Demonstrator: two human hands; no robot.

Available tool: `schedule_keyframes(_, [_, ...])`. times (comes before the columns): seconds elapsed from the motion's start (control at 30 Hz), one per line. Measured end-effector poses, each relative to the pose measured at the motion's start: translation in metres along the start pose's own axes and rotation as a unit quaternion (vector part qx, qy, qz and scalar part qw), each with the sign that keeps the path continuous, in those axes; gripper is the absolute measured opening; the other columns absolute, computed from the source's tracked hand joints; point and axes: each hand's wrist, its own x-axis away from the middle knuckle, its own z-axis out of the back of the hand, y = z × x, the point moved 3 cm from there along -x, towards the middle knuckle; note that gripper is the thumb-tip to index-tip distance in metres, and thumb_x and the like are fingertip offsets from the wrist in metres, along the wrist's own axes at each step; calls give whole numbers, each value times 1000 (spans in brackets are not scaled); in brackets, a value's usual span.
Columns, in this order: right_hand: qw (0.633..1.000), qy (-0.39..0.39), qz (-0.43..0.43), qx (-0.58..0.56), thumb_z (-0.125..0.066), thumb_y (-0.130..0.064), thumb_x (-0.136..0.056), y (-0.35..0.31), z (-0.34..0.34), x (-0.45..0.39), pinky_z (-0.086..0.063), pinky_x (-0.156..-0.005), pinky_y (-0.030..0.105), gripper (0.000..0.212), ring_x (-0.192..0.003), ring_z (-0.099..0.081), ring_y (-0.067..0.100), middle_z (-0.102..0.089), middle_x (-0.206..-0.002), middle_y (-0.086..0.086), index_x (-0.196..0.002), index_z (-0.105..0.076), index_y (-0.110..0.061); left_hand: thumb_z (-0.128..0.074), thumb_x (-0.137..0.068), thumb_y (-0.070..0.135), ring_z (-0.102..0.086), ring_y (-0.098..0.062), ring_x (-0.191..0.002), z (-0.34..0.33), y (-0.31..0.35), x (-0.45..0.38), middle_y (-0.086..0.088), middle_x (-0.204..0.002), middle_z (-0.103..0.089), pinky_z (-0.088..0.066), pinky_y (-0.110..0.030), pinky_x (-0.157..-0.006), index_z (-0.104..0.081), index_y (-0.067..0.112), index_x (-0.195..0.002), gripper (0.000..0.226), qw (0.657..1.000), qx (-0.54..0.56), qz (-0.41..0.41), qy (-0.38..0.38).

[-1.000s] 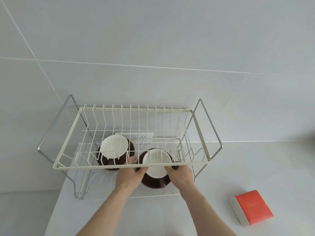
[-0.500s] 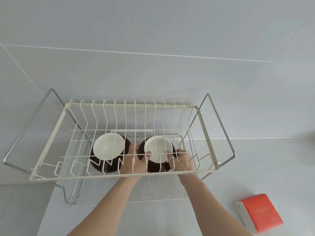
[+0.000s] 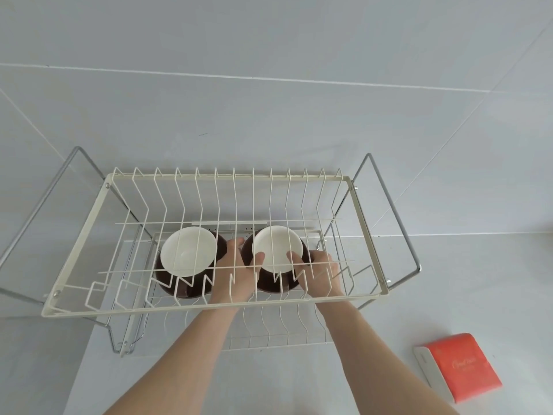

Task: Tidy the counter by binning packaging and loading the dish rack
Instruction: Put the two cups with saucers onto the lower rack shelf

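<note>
A two-tier wire dish rack (image 3: 369, 238) stands against the tiled wall, its cream upper tier holding nothing. On the lower tier sit two bowls, brown outside and white inside. The left bowl (image 3: 188, 255) rests tilted on its own. The right bowl (image 3: 276, 250) is held from both sides: my left hand (image 3: 235, 271) grips its left rim and my right hand (image 3: 321, 272) its right rim, thumbs over the white inside. Both hands reach in under the upper tier's front bar.
An orange and white packet (image 3: 460, 368) lies on the grey counter at the lower right. The counter's left edge (image 3: 80, 369) drops off below the rack. A white socket strip (image 3: 230, 227) is on the wall behind the bowls.
Both hands have pushed the right bowl deeper into the lower tier, beside the left bowl. The view has tilted down and moved closer to the rack.
</note>
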Motion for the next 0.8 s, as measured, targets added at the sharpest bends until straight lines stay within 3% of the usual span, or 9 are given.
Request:
schedule_keyframes(0.1, [999, 9, 26, 38, -62, -60, -82, 0, 1, -1, -53, -63, 40, 62, -67, -58, 32, -64, -70, 13, -73, -61, 1, -65, -93, 15, -58, -42, -112, 8, 3, 4, -24, -121, -59, -46, -46, -93, -43, -1, -134, 50, 991, -96, -90, 6])
schedule_keyframes(0.17, [996, 26, 49, 77, -62, -61, -80, -3, 2, -1, -45, -61, 35, 60, -71, -56, 32, -64, -79, 15, -80, -54, -1, -64, -93, 29, -58, -41, -109, 12, 6, 5, -22, -120, -60, -44, -46, -90, -43, -1, -135, 56, 961, -219, -167, -6])
schedule_keyframes(0.27, [982, 34, 110, 146, -68, -49, -86, -8, 6, -2, -44, -77, 41, 65, -96, -57, 39, -60, -112, 23, -119, -53, 5, -67, -89, 31, -52, -38, -121, 17, 15, 2, -17, -133, -56, -42, -45, -99, -38, 3, -143, 68, 926, -299, -231, 3])
schedule_keyframes(0.4, [929, 25, 211, 302, -52, -58, -91, -21, 10, -7, -32, -112, 43, 82, -135, -38, 37, -41, -144, 18, -143, -33, 2, -70, -81, 37, -44, -36, -135, 18, 24, -2, -15, -147, -47, -37, -45, -112, -36, 5, -146, 80, 838, -429, -337, 18])
schedule_keyframes(0.57, [895, 21, 253, 366, -52, -56, -91, -29, 13, -10, -10, -124, 47, 90, -151, -11, 37, -18, -161, 21, -153, -18, 0, -71, -78, 40, -36, -37, -143, 18, 32, -3, -18, -152, -42, -34, -52, -116, -36, 3, -146, 85, 773, -494, -396, 21])
schedule_keyframes(0.67, [893, 14, 256, 371, -55, -55, -91, -29, 13, -11, -7, -124, 48, 92, -151, -8, 37, -14, -163, 22, -154, -17, 0, -72, -78, 40, -33, -36, -145, 19, 34, -2, -19, -154, -40, -33, -52, -116, -35, 3, -147, 87, 766, -506, -395, 21])
schedule_keyframes(0.8, [912, -19, 227, 341, -53, -50, -94, -26, 11, -18, 12, -121, 39, 91, -153, 6, 30, 2, -166, 15, -155, -3, -5, -71, -79, 40, -30, -36, -146, 20, 33, -2, -19, -156, -37, -31, -52, -116, -34, 3, -148, 86, 768, -509, -388, 20])
